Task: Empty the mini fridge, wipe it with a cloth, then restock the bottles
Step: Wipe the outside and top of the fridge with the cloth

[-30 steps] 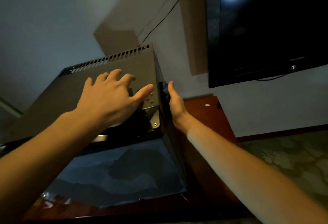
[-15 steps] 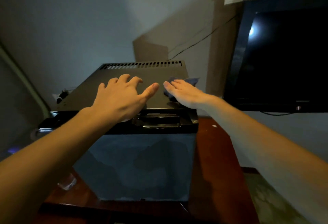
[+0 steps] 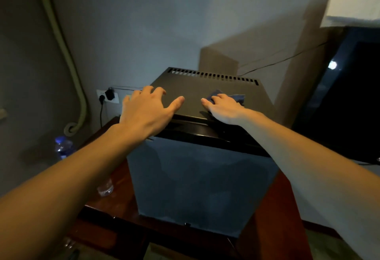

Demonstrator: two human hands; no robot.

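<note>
The right hand (image 3: 224, 110) had its fingers (image 3: 219, 96) flat 0.5 s ago; they now curl into the blue cloth (image 3: 238, 97), pressing it on the top of the mini fridge (image 3: 205, 86) near its front right. The left hand (image 3: 148, 111) stays spread flat on the top's left side, grasping nothing. The door is shut. Left of the fridge, 1 clear bottle (image 3: 105, 187) stands on the worktop (image 3: 121, 204), half hidden by the left forearm. A water bottle (image 3: 62, 147) stands farther left, and a television (image 3: 349, 99) is on the right.
</note>
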